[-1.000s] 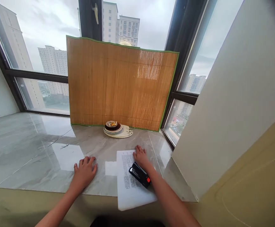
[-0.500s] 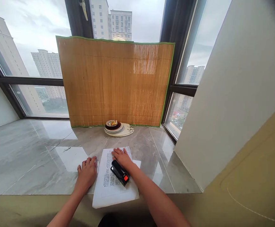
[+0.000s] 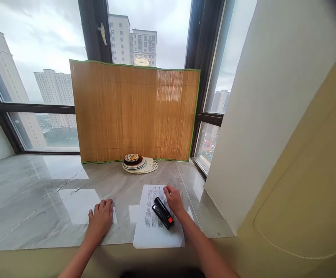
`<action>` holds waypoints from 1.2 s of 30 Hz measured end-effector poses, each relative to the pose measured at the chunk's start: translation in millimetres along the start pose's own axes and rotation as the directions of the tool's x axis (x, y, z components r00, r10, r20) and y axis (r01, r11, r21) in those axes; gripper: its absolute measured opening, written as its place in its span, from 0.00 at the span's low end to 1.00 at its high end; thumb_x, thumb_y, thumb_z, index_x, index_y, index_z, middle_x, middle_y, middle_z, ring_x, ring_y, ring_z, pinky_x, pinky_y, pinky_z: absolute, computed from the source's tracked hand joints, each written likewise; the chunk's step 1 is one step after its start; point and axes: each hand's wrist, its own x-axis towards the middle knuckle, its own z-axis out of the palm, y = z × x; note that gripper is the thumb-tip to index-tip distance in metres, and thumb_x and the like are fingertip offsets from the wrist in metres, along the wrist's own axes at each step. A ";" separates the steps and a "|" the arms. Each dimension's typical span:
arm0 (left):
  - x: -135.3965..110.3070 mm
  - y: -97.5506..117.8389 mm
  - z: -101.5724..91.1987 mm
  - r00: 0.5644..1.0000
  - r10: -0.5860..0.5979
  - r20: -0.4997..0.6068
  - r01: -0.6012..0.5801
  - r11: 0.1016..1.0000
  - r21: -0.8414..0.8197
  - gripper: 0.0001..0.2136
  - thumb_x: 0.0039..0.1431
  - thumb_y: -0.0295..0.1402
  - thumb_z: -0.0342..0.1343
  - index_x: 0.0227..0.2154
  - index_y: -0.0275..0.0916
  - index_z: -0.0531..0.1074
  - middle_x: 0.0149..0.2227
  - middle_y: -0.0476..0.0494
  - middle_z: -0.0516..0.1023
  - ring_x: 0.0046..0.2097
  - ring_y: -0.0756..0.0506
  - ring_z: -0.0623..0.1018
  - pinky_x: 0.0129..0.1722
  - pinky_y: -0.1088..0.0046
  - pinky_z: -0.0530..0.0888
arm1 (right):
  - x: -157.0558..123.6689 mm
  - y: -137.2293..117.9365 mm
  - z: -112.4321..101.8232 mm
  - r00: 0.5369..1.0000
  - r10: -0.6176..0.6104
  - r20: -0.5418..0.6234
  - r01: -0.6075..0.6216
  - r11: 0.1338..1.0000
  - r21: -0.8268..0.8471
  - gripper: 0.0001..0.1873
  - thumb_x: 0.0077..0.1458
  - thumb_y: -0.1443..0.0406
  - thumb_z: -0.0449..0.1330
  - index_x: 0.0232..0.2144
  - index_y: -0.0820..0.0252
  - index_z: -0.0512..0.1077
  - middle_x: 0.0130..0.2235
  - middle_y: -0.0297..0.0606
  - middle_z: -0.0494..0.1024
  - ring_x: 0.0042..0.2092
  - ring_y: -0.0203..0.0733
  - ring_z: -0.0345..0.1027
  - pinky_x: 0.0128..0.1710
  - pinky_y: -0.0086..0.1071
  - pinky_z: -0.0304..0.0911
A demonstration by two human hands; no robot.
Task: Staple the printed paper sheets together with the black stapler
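Note:
A printed sheet of paper point(image 3: 144, 235) lies on the grey stone sill, its lower edge reaching the sill's front edge. On top of it rests a black stapler point(image 3: 162, 212) with a red square at its near end, set diagonally. My right hand point(image 3: 173, 199) is at the paper's upper right edge, beside the stapler, fingers curled in on the sheet; the thumb is hidden. Well to the left of the paper, my left hand point(image 3: 100, 218) lies palm down on the sill with its fingers stretched out, holding nothing.
At the back, a stack of small plates point(image 3: 134, 162) sits on an oval plate point(image 3: 150, 165). Behind it a bamboo mat point(image 3: 133, 116) with green edging leans against the window. A white wall point(image 3: 243, 135) bounds the sill on the right.
The paper has slid right and turned straighter, carrying the stapler with it. My right hand went right too, from lying flat to curled fingers. My left hand stays on the sill; the view has shifted slightly.

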 end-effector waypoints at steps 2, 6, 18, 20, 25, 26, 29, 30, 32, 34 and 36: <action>2.3 -1.9 2.1 1.000 -0.005 -0.017 0.004 1.000 -0.029 0.20 0.71 0.30 0.37 0.55 0.36 0.72 0.54 0.31 0.73 0.54 0.34 0.72 0.55 0.42 0.66 | -28.3 -4.8 -10.1 0.999 0.028 -0.024 -0.026 0.998 0.063 0.23 0.69 0.54 0.46 0.36 0.59 0.76 0.34 0.38 0.79 0.36 0.41 0.72 0.41 0.32 0.65; 3.1 20.2 2.4 0.968 0.249 0.034 -0.229 0.930 -0.287 0.19 0.65 0.23 0.41 0.45 0.39 0.78 0.52 0.35 0.76 0.55 0.39 0.75 0.58 0.57 0.70 | -82.9 -8.7 -16.7 0.998 0.064 -0.015 -0.063 0.997 0.040 0.23 0.50 0.54 0.68 0.47 0.54 0.73 0.44 0.40 0.78 0.45 0.49 0.73 0.45 0.35 0.66; -24.0 115.5 5.4 0.872 0.428 0.237 -0.337 0.877 -0.343 0.24 0.64 0.43 0.52 0.62 0.50 0.69 0.69 0.43 0.64 0.71 0.38 0.60 0.71 0.46 0.50 | -68.8 14.1 -24.4 0.999 -0.007 0.050 -0.001 0.989 0.148 0.29 0.46 0.71 0.60 0.52 0.51 0.75 0.50 0.41 0.80 0.52 0.52 0.73 0.56 0.43 0.65; -24.9 119.0 6.9 0.887 0.386 0.253 -0.305 0.902 -0.306 0.26 0.64 0.43 0.50 0.63 0.46 0.68 0.69 0.40 0.64 0.72 0.37 0.59 0.71 0.45 0.50 | -69.1 17.6 -23.3 1.000 0.022 0.013 -0.024 0.976 0.216 0.32 0.45 0.70 0.61 0.55 0.50 0.72 0.50 0.40 0.80 0.52 0.51 0.74 0.55 0.42 0.66; -27.5 126.3 6.3 0.907 0.349 0.235 -0.282 0.918 -0.277 0.26 0.64 0.44 0.47 0.63 0.44 0.68 0.68 0.37 0.66 0.71 0.37 0.60 0.70 0.46 0.50 | -64.6 17.6 -26.1 0.994 0.073 -0.081 -0.042 0.943 0.331 0.10 0.56 0.57 0.62 0.37 0.55 0.77 0.40 0.41 0.82 0.42 0.49 0.76 0.42 0.36 0.68; -27.9 126.8 5.2 0.911 0.344 0.229 -0.277 0.919 -0.280 0.25 0.64 0.44 0.47 0.62 0.45 0.69 0.67 0.37 0.66 0.70 0.37 0.61 0.70 0.46 0.51 | -62.4 18.9 -26.5 0.992 0.087 -0.088 -0.049 0.931 0.361 0.14 0.59 0.53 0.60 0.33 0.57 0.77 0.36 0.41 0.82 0.39 0.49 0.76 0.39 0.35 0.67; -28.8 127.7 1.7 0.922 0.330 0.202 -0.267 0.921 -0.285 0.23 0.63 0.42 0.48 0.59 0.47 0.70 0.65 0.38 0.68 0.68 0.37 0.65 0.69 0.48 0.53 | -55.9 27.7 -24.2 0.989 0.123 -0.087 -0.070 0.887 0.457 0.26 0.58 0.45 0.58 0.23 0.59 0.76 0.28 0.40 0.79 0.33 0.48 0.74 0.33 0.34 0.65; -29.2 127.9 0.8 0.924 0.327 0.196 -0.266 0.921 -0.286 0.22 0.63 0.42 0.48 0.58 0.47 0.71 0.64 0.38 0.69 0.68 0.37 0.66 0.69 0.48 0.53 | -54.2 31.3 -22.5 0.987 0.134 -0.090 -0.075 0.875 0.478 0.27 0.57 0.43 0.59 0.22 0.59 0.76 0.27 0.40 0.79 0.33 0.48 0.74 0.33 0.34 0.65; -30.3 128.3 -1.0 0.926 0.328 0.187 -0.267 0.919 -0.290 0.20 0.63 0.42 0.49 0.56 0.46 0.72 0.63 0.38 0.71 0.66 0.37 0.67 0.69 0.49 0.54 | -52.1 37.5 -18.4 0.985 0.142 -0.096 -0.076 0.864 0.498 0.29 0.54 0.41 0.60 0.21 0.60 0.77 0.26 0.41 0.79 0.32 0.48 0.73 0.32 0.35 0.65; -31.3 128.5 -2.8 0.928 0.331 0.172 -0.272 0.916 -0.296 0.19 0.63 0.42 0.49 0.54 0.46 0.72 0.61 0.38 0.71 0.65 0.37 0.68 0.68 0.49 0.54 | -51.5 40.8 -15.2 0.985 0.139 -0.106 -0.069 0.864 0.499 0.29 0.53 0.41 0.61 0.22 0.60 0.78 0.26 0.40 0.79 0.31 0.48 0.73 0.31 0.34 0.64; -31.4 129.3 -4.1 0.931 0.330 0.155 -0.274 0.914 -0.300 0.19 0.63 0.42 0.50 0.54 0.45 0.73 0.60 0.37 0.72 0.63 0.36 0.70 0.67 0.50 0.56 | -52.1 40.9 -14.1 0.985 0.131 -0.113 -0.059 0.870 0.490 0.29 0.54 0.41 0.61 0.23 0.60 0.79 0.26 0.40 0.79 0.31 0.47 0.73 0.31 0.34 0.64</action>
